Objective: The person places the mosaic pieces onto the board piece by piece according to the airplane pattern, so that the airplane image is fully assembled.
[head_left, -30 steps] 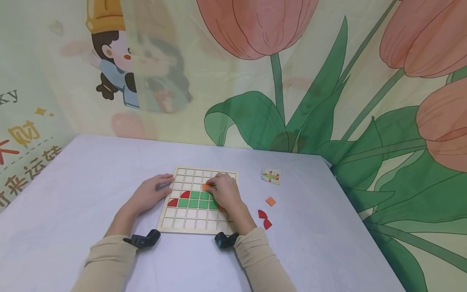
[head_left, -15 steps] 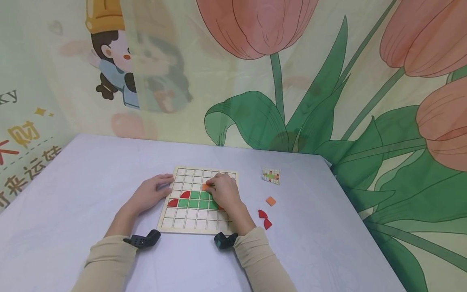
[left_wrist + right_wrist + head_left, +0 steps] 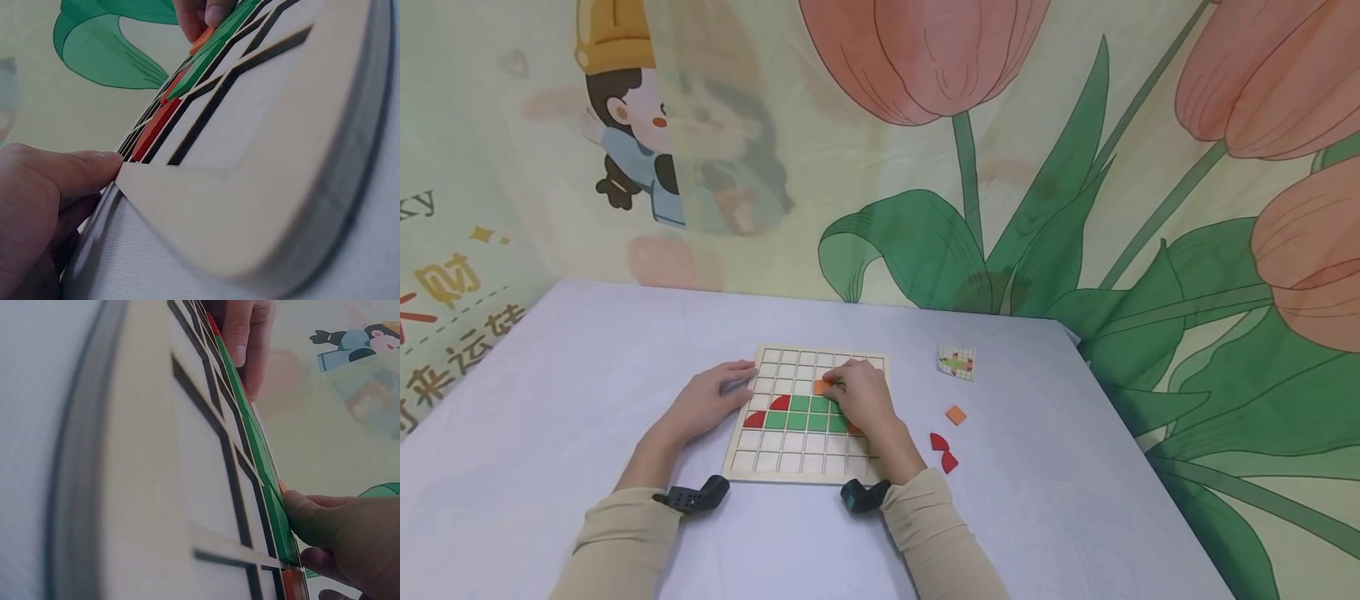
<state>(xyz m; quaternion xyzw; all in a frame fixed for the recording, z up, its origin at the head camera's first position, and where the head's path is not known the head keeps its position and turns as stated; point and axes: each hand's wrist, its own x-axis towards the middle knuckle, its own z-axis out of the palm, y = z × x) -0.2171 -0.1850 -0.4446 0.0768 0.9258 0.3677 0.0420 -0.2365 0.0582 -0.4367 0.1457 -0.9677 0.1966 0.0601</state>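
Note:
A square wooden grid board (image 3: 782,461) lies flat on the table. Along its left edge, the fingertips and thumb of my left hand (image 3: 709,398) touch the rim; the left wrist view shows a fingertip right at the edge. My right hand (image 3: 867,398) is over the board's right half, pinching an orange square tile (image 3: 820,387) with thumb and fingertips at a cell above the green rows. Green square tiles (image 3: 797,420) fill cells in two rows, with red quarter-circle tiles (image 3: 780,403) at their left ends. Another orange piece (image 3: 853,429) is partly hidden beneath my right hand.
To the board's right, a loose orange square tile (image 3: 956,414) and two red quarter-circle tiles (image 3: 939,442) lie on the white tablecloth (image 3: 1037,500). A small pattern card (image 3: 957,362) sits farther back. Behind the table hangs a printed curtain (image 3: 865,242).

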